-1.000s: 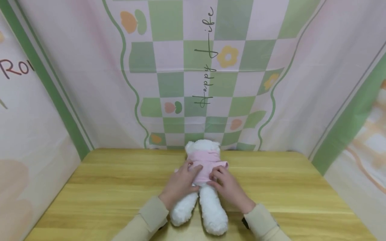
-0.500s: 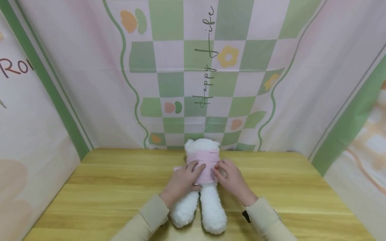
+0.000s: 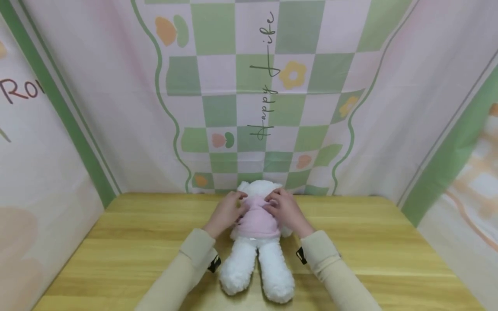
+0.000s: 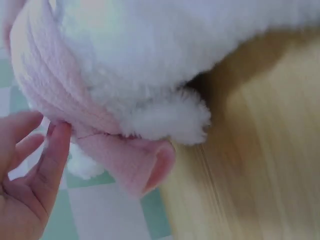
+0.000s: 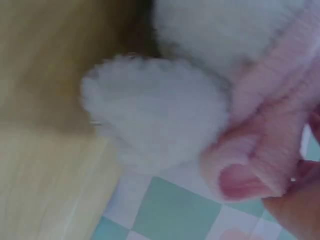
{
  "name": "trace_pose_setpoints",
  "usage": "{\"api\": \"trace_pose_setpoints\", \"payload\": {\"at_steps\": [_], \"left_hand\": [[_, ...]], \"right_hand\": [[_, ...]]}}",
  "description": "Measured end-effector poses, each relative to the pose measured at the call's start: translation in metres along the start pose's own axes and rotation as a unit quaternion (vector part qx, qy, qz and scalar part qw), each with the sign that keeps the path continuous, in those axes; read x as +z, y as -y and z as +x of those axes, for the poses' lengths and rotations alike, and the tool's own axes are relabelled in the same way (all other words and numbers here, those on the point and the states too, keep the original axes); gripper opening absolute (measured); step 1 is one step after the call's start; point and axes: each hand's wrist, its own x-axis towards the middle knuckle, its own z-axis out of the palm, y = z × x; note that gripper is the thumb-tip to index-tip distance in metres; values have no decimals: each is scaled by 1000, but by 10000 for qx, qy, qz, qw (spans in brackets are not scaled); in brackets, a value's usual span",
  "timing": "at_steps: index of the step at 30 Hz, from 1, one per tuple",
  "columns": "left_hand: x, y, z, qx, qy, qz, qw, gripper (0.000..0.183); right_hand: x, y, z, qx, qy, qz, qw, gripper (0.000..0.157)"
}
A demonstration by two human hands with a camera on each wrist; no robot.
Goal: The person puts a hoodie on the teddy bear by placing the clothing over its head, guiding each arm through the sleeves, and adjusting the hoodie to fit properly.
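Head view: left hand [image 3: 225,214] and right hand [image 3: 289,212] pinch the shirt [image 3: 258,223] near its top — uneven tugging could skew it (or drag the toy [image 3: 273,264]).

- "Happy Life" lettering [image 3: 266,68], in dark script on the green-and-white checked back cloth [image 3: 218,110], turned sideways and reading from bottom to top.
- "Ro" lettering [image 3: 19,90], in brownish red on the white left cloth [image 3: 31,164] (a third letter follows, cut off at the green stripe [image 3: 68,123]).

Tabletop [image 3: 358,242] leaves room beside the toy [image 3: 258,223]; backdrop [image 3: 288,108] blocks behind.
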Motion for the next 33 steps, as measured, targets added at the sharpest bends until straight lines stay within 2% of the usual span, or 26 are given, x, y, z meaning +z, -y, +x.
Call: {"api": "trace_pose_setpoints", "payload": {"at_steps": [4,7,10,13,17,20,22,25,29,33], "left_hand": [[-1,0,5,496,173,698,9962,30],[2,0,6,1008,22,1276,9867,21],[5,2,4,1331,-117,1599,9780,12],[7,5,-1,1350,-97,1375,9812,9],[8,10,-7,1043,256,516,9929,18],[8,10,-10,724,732,-75,9947,46],[9,9,-13,557,980,-224,9934,69],[13,7,-15,609,1040,-75,9927,85],[20,7,-18,795,664,483,9935,81],[25,7,-18,998,397,1016,9890,80]], "right_hand": [[6,-3,-3,-671,-182,176,9974,8],[10,-8,-6,-998,-199,326,9943,11],[12,-11,-9,-1058,-248,370,9934,13],[12,-13,-12,-863,-501,182,9948,20],[13,-17,-14,-633,-779,-208,9947,36],[13,-21,-14,-567,-769,-257,9951,41],[13,-23,-14,-459,-683,-176,9965,41],[13,-23,-16,-284,-579,-11,9979,37],[13,-19,-21,-82,-346,187,9992,23],[14,-14,-28,210,-156,214,9994,11]]}}
